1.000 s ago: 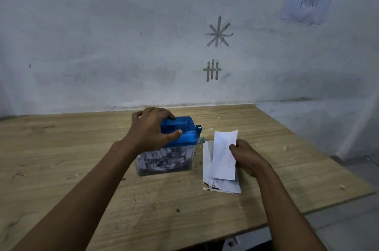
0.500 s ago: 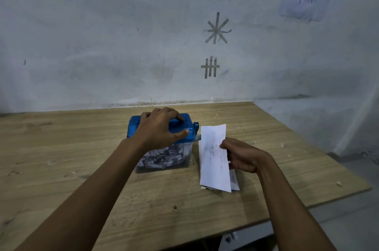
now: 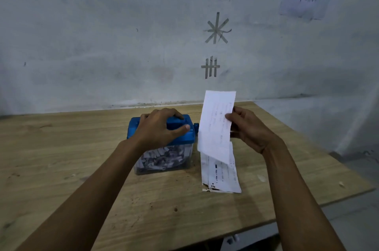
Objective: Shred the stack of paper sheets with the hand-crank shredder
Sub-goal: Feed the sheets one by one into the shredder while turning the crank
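Left hand (image 3: 160, 127) clamps the blue lid of the clear-binned plastic hand-crank shredder (image 3: 189, 136) mid-table; right hand (image 3: 250, 129) pinches one white printed paper sheet (image 3: 215, 123) upright just right of it, over the remaining flat stack of sheets (image 3: 221, 177): square its bottom edge to the slot, feed straight.

A light wooden table (image 3: 61, 158) set against a pale wall (image 3: 102, 45) carries a small shredder with a blue plastic lid and clear bin (image 3: 189, 138), packed with paper strips (image 3: 162, 158). Just right of it lies a flat stack of white printed sheets (image 3: 221, 179), with pale scraps (image 3: 261, 178) nearby.
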A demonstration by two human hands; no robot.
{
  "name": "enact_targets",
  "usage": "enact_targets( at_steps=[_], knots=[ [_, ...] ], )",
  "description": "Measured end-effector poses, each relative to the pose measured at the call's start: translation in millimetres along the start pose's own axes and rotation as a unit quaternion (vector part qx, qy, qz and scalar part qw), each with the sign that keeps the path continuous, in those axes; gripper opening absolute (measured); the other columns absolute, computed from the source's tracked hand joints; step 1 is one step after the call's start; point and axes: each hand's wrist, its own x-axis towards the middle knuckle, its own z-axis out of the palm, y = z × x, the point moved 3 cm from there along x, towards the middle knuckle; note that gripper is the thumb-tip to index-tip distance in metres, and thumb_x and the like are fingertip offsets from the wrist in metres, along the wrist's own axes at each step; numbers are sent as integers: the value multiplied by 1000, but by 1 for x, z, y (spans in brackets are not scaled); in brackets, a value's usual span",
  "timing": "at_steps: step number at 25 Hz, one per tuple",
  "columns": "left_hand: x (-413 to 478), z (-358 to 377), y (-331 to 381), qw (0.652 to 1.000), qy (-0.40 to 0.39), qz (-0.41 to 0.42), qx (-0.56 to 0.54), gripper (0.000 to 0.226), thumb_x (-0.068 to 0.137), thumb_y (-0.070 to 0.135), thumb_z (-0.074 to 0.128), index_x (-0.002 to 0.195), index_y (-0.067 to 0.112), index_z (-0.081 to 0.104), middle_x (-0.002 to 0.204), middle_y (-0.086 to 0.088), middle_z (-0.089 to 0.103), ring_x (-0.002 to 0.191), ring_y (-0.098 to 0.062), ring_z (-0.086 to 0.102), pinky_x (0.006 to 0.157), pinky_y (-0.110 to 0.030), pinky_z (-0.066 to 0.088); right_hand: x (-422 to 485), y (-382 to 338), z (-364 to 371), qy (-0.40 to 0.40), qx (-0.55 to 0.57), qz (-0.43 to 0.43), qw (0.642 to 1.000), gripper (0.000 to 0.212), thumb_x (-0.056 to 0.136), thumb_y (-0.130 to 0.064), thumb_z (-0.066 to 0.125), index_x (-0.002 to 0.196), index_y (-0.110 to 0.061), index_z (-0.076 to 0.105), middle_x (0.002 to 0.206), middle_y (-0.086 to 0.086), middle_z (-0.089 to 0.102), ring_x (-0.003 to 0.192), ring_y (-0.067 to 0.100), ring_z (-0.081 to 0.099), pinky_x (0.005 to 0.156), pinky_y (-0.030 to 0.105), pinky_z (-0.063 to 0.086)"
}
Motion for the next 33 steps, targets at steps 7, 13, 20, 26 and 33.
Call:
enact_targets(
  at_steps=[7, 13, 20, 26, 33],
  knots=[
    [2, -10, 28, 957, -41, -38, -285, 40, 86, 46, 67, 113, 18, 72, 111, 7, 74, 99, -10, 70, 87, -26, 58, 2, -23, 22, -32, -9, -67, 997, 24, 103, -15, 53, 121, -3, 61, 112, 11, 75, 98, 30, 72, 77, 34, 58],
    [6, -9, 27, 913, 0, -90, -398, 9, 92, 13, 71, 98, 7, 71, 94, 6, 78, 85, -11, 75, 69, -23, 60, -2, -19, 27, -10, 34, -64, 997, 28, 102, -31, 56, 104, -3, 61, 108, 15, 74, 95, 33, 71, 83, 46, 56],
    [7, -10, 24, 881, 73, -87, -459, 2, 91, 11, 71, 90, 9, 71, 95, 0, 78, 91, -13, 74, 80, -25, 60, -7, 25, 34, 78, -123, -15, 989, 58, 87, -67, 53, 124, -23, 61, 125, -8, 66, 118, 12, 59, 99, 39, 49],
    [7, -41, -14, 889, 196, -113, -398, 3, 94, 15, 70, 97, 14, 70, 100, 3, 74, 90, -8, 71, 77, -20, 57, 0, 40, 78, 13, -155, 6, 988, 71, 82, -77, 52, 118, -18, 62, 105, -8, 63, 101, 10, 60, 85, 28, 45],
    [3, -52, -38, 892, 215, -124, -378, 2, 95, 16, 69, 96, 18, 69, 99, 3, 73, 88, -6, 70, 73, -16, 57, 6, 51, 82, 5, -122, 6, 992, 67, 69, -88, 58, 110, -36, 68, 109, -12, 71, 107, 6, 64, 96, 33, 50]
  ],
)
